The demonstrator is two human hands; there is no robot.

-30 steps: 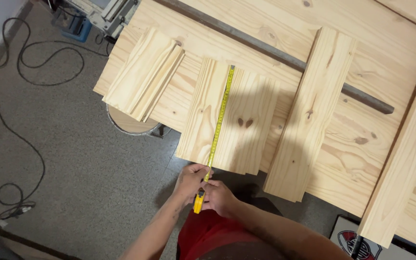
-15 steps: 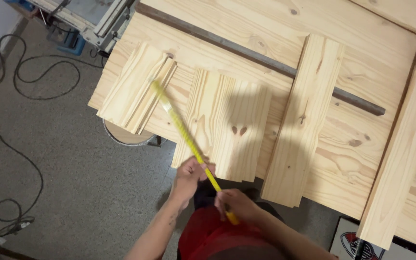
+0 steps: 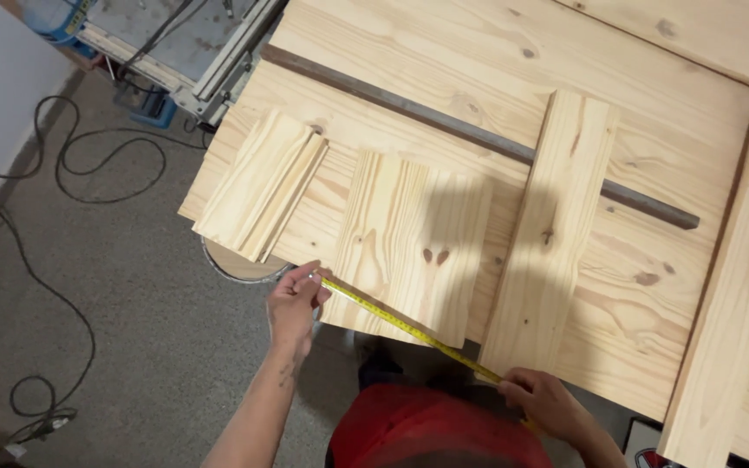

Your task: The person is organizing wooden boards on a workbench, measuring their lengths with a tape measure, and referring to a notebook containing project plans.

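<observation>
Along the near edge of the pine workbench, a yellow tape measure was stretched slantwise across the near end of the middle stack of boards. The left hand pinched the tape's free end between thumb and fingers at the stack's near left corner, just off the bench edge. The right hand was closed around the tape farther right and nearer, below the near end of the long plank; the tape's case was hidden under that hand, so it could not be told how it was held.

The long plank lay just right of the middle stack, running from near to far. A smaller stack of boards sat tilted at the bench's left corner, overhanging a round stool below. A dark metal bar crossed the bench on a slant behind the boards. A further plank lay along the right side. On the grey floor to the left, black cables lay in loops, and a machine frame stood at the far left.
</observation>
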